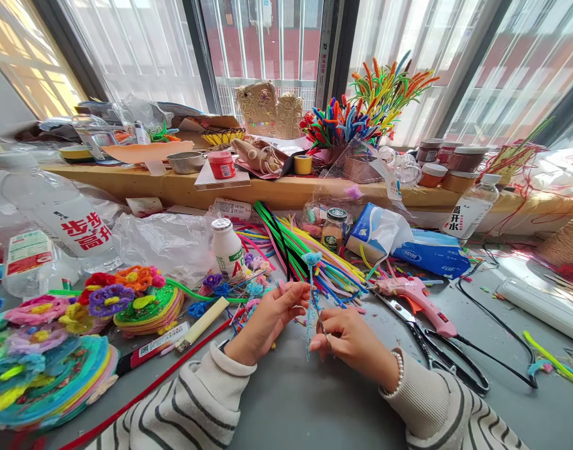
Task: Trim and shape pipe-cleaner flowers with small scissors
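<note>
In the middle of the head view, a light blue pipe-cleaner flower (311, 259) stands upright on a thin, fuzzy blue stem (308, 337). My left hand (281, 309) pinches the stem below the bloom, thumb and fingertips together. From the right, my right hand (349, 334) is closed around small metal scissors (320, 320), whose slim blades point up alongside the stem. My fingers partly hide their handles. Behind both hands lies a bundle of coloured pipe cleaners (286, 244).
Black-handled scissors (422, 334) and a pink glue gun (420, 300) lie right. Finished flowers and round pipe-cleaner pieces (65, 375) fill the left. A white bottle (226, 249), a glass jar (333, 230) and a tissue pack (429, 250) stand behind. A red pipe cleaner (159, 378) crosses front left.
</note>
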Motion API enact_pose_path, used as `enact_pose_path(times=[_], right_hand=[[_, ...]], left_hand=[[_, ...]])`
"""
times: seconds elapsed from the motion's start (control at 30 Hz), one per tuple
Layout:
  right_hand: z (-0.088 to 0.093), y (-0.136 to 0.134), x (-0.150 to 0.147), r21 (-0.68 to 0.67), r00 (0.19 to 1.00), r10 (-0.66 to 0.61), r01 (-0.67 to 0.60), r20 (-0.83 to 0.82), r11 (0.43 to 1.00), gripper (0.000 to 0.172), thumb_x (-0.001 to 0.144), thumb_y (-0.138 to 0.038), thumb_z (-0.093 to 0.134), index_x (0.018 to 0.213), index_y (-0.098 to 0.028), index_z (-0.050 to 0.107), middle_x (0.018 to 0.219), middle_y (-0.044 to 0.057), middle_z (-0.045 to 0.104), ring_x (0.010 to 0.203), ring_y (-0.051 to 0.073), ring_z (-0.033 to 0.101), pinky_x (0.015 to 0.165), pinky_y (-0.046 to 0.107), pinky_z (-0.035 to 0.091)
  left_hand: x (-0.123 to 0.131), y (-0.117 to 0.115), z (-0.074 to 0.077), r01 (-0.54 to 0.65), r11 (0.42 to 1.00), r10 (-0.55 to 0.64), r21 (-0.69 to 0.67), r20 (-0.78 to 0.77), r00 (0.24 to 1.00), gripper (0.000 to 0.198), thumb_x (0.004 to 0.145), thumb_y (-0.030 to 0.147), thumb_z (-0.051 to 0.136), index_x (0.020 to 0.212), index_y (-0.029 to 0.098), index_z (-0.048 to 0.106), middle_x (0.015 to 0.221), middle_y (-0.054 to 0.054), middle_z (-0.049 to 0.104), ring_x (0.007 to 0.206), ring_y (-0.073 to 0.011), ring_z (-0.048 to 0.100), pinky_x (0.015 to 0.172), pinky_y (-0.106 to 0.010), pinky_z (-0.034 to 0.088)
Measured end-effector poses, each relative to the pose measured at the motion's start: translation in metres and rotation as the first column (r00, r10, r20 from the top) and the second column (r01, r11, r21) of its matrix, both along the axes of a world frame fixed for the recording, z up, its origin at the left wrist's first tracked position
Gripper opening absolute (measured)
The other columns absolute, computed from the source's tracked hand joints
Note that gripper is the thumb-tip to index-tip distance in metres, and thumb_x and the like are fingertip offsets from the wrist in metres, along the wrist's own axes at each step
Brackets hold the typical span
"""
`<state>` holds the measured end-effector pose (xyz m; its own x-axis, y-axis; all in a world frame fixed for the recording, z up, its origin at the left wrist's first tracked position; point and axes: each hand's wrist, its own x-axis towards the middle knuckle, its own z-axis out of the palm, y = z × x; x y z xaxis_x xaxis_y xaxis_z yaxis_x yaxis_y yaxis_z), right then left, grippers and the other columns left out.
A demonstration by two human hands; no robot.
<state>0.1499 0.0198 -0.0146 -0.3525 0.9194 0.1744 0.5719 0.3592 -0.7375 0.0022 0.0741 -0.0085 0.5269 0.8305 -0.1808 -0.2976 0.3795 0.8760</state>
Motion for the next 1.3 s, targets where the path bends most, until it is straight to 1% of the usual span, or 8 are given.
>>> enact_pose_path(times=[0.2,0.3,0.6,0.7,0.83,1.07,1.2,1.3], right_hand=[[-0.009,-0.001,-0.002,0.019,0.990,0.026,-0.029,0.140,0.999,0.055,0.068,-0.059,0.041,0.042,-0.013,0.052,0.050,-0.002,0.043,0.048,0.007,0.042,0.048,0.018,0.031],[-0.011,-0.001,-0.001,0.034,0.983,0.012,-0.019,0.183,0.999,0.054,0.069,-0.059,0.041,0.042,-0.013,0.049,0.050,-0.003,0.039,0.048,0.007,0.039,0.047,0.019,0.029],[-0.005,-0.004,0.000,-0.018,0.984,0.102,-0.100,0.149,0.995,0.067,0.066,-0.070,0.022,0.054,-0.013,0.056,0.066,0.001,0.048,0.057,0.009,0.043,0.052,0.020,0.032],[-0.003,-0.006,0.000,-0.033,0.974,0.141,-0.138,0.177,0.990,0.071,0.064,-0.072,0.016,0.062,-0.014,0.057,0.072,0.002,0.047,0.060,0.010,0.044,0.055,0.021,0.033],[0.000,-0.008,-0.001,-0.055,0.963,0.170,-0.162,0.208,0.985,0.073,0.064,-0.072,0.012,0.063,-0.015,0.057,0.074,0.002,0.047,0.062,0.011,0.045,0.058,0.022,0.035],[-0.003,-0.007,-0.003,-0.037,0.960,0.157,-0.152,0.233,0.988,0.066,0.063,-0.072,0.026,0.057,-0.014,0.058,0.071,0.001,0.048,0.058,0.009,0.043,0.054,0.021,0.033],[-0.008,-0.005,-0.003,0.017,0.961,0.094,-0.102,0.262,0.995,0.056,0.064,-0.064,0.042,0.044,-0.013,0.052,0.062,-0.002,0.044,0.052,0.007,0.039,0.049,0.020,0.029],[-0.009,-0.004,-0.002,0.046,0.961,0.048,-0.063,0.274,0.997,0.051,0.067,-0.057,0.047,0.043,-0.013,0.054,0.059,-0.003,0.044,0.050,0.006,0.038,0.047,0.020,0.028]], left_hand=[[0.000,0.000,0.004,0.013,1.000,-0.013,0.011,0.047,0.999,0.012,0.067,0.024,0.059,0.063,0.014,0.058,0.065,0.001,0.054,0.061,-0.0073,0.048,0.060,-0.019,0.039],[0.000,0.000,0.005,0.005,1.000,-0.004,-0.011,0.071,0.997,0.010,0.068,0.021,0.059,0.062,0.014,0.055,0.063,0.002,0.053,0.060,-0.0066,0.049,0.060,-0.018,0.039],[-0.001,0.005,0.004,-0.119,0.980,0.156,-0.157,0.250,0.956,0.009,0.061,0.017,0.065,0.060,0.015,0.056,0.061,0.003,0.057,0.059,-0.0056,0.053,0.058,-0.016,0.042],[-0.001,0.004,0.004,-0.108,0.981,0.150,-0.163,0.278,0.949,0.009,0.061,0.019,0.066,0.063,0.014,0.059,0.062,0.002,0.058,0.059,-0.0061,0.054,0.059,-0.017,0.042],[-0.001,0.003,0.004,-0.086,0.987,0.122,-0.138,0.282,0.952,0.008,0.064,0.021,0.063,0.065,0.014,0.059,0.063,0.002,0.057,0.059,-0.0060,0.053,0.058,-0.018,0.042],[-0.001,0.003,0.004,-0.077,0.987,0.114,-0.144,0.273,0.955,0.009,0.064,0.023,0.063,0.064,0.015,0.059,0.063,0.003,0.057,0.060,-0.0056,0.052,0.058,-0.018,0.041],[-0.001,0.003,0.007,-0.108,0.981,0.147,-0.159,0.258,0.955,0.010,0.062,0.022,0.065,0.064,0.014,0.059,0.063,0.003,0.056,0.060,-0.0059,0.052,0.058,-0.017,0.041],[-0.001,0.002,0.008,-0.124,0.977,0.164,-0.175,0.241,0.957,0.010,0.062,0.021,0.065,0.065,0.014,0.059,0.064,0.003,0.057,0.061,-0.0063,0.052,0.057,-0.018,0.041]])
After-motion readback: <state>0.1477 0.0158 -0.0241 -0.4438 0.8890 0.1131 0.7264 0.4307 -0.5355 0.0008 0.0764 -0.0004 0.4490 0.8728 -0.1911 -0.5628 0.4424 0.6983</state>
